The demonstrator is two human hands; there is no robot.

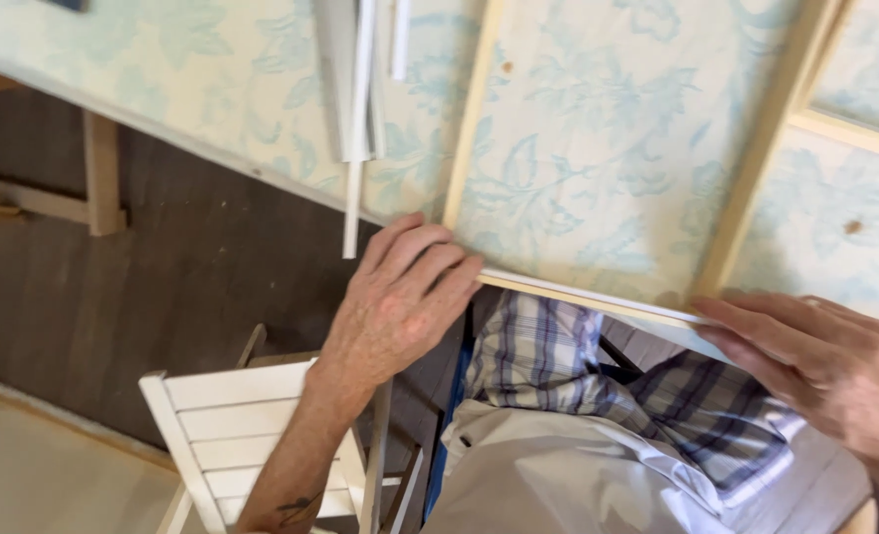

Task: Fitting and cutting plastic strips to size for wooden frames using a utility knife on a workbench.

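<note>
Hands press floral panel (598, 158) edge at 6 o'clock: left hand (400, 297) flat, fingers together at wood batten (469, 129); right hand (815, 361) fingers extended on thin trim strip (588, 295). Looks like alignment step; next needs steady pressure w/ even grip.

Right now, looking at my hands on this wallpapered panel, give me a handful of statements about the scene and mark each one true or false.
1. Both hands press on the edge of the wallpapered panel. True: the left hand and right hand lie flat along its lower edge.
2. The wallpaper is plain red. False: it is pale with a blue-green floral pattern.
3. A white slatted chair stands below the left hand. True.
4. The panel has no wood on it. False: light wooden battens run across it.
5. The right hand holds a hammer. False: it holds no tool.
</note>
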